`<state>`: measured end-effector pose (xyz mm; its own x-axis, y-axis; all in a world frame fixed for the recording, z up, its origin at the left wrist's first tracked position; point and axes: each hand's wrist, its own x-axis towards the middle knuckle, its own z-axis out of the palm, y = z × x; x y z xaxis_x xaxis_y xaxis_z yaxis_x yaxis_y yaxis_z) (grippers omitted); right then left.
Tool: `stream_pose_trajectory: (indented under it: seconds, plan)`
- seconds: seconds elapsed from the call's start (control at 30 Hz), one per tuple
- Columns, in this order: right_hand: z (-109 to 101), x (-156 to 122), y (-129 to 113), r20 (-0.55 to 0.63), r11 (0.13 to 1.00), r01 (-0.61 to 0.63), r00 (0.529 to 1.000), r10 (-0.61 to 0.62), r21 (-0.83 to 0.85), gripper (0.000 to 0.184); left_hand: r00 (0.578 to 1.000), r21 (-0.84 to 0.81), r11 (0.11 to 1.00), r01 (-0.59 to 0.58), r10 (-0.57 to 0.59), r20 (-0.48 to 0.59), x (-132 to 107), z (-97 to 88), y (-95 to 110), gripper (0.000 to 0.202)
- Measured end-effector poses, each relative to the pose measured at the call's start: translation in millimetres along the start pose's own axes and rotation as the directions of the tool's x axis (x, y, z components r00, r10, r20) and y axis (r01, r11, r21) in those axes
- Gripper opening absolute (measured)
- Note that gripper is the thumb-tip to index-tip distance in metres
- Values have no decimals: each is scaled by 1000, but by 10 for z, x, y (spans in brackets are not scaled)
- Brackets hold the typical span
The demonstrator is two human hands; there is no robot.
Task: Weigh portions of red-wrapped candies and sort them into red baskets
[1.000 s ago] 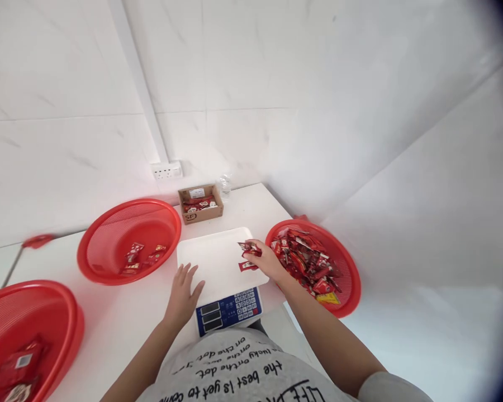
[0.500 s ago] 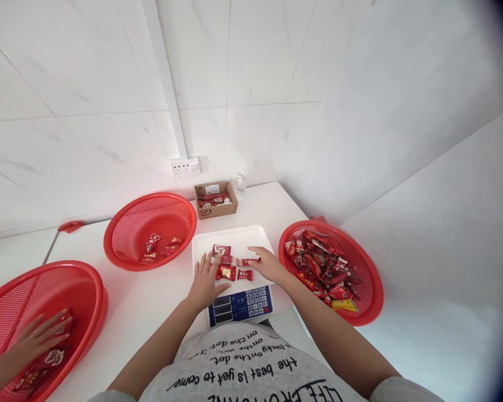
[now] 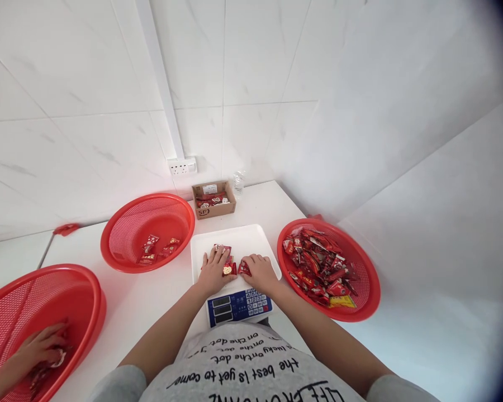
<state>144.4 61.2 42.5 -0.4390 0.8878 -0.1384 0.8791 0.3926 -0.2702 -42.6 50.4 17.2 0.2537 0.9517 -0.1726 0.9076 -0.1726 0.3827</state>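
Observation:
On the white pan [image 3: 257, 234] of a digital scale lie several small red snack packets [image 3: 229, 269], bunched in the middle. From the left, my left hand [image 3: 212, 273] is cupped over them, fingers and thumb closing around the pile. My right hand [image 3: 260, 273] is curled at the right side of the pan, its fingers bent around a red packet [image 3: 245, 268]. The packets under both palms are partly hidden. Below my wrists is the scale's blue panel [image 3: 238, 305] with its displays and keys.
A red basket [image 3: 373, 290] heaped with red packets stands at right. Another red basket [image 3: 109, 240], holding a few, is at back left. A co-worker's hand [image 3: 44, 346] reaches into the near-left basket [image 3: 94, 279]. Behind the scale are a cardboard box [image 3: 218, 210] and clear plastic [image 3: 238, 181].
Both my hands have moved inward over the packets and closed around them, with the packets drawn together. The co-worker's fingers have curled down onto packets in the near-left basket.

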Motion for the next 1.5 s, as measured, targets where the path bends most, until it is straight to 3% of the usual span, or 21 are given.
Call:
stream_pose_trajectory:
  seconds: [0.27, 0.47, 0.53, 0.63, 0.7, 0.8, 0.83, 0.9, 0.97, 1.07, 1.13, 1.23, 1.3, 1.4, 1.5]
  plan:
    - [-6, 56, 4, 3, 998, -64, 998, 64, 19, 27, 997, -53, 998, -41, 38, -63, -51, 28, -60, 82]
    - [-116, 68, 197, -68, 953, -205, 972, 225, 225, 24, 987, -102, 993, 55, -70, -147, -214, 59, -164, 72]
    - [-220, 11, 385, -134, 915, -285, 933, 333, 285, 23, 979, -103, 992, 74, -91, -180, -297, 57, -221, 70]
    - [-363, -179, 769, -206, 852, -443, 839, 504, 278, 34, 973, -62, 996, 64, -77, -219, -451, 26, -311, 67]
    - [-399, -347, 1014, -161, 793, -579, 779, 606, 187, 43, 976, -28, 999, 34, -39, -214, -543, -1, -352, 63]
    - [-336, -533, 1193, -225, 731, -681, 706, 672, 46, 54, 978, -22, 1000, 7, -11, -206, -613, -41, -355, 53]
    - [-292, -553, 1176, -258, 745, -666, 715, 650, 33, 54, 977, -30, 1000, 11, -17, -214, -613, -56, -342, 48]
    - [-194, -520, 1013, -296, 835, -551, 794, 531, 21, 51, 973, -48, 998, 28, -38, -228, -580, -93, -300, 40]
    - [-103, -419, 707, -256, 942, -334, 911, 323, 1, 47, 976, -65, 997, 30, -43, -211, -514, -136, -253, 34]
    - [1, -246, 161, -123, 1000, -2, 992, 6, 31, 42, 988, -99, 995, 11, -26, -155, -402, -188, -191, 32]
    - [53, -169, -121, -88, 987, 152, 985, -147, 50, 41, 990, -143, 990, 5, -25, -137, -350, -203, -164, 34]
    - [109, -134, -285, -44, 970, 232, 972, -229, 69, 38, 988, -216, 976, 15, -48, -147, -320, -191, -149, 41]
    - [138, -151, -233, -55, 966, 244, 969, -240, 88, 36, 981, -214, 977, 10, -51, -187, -310, -162, -146, 49]
    - [180, -207, -11, -168, 964, 229, 964, -206, 134, 34, 967, -131, 991, -7, -27, -253, -253, -89, -115, 63]
    - [223, -285, 275, -318, 973, 108, 947, -38, 206, 34, 967, -42, 999, 9, -19, -253, -132, -2, -22, 69]
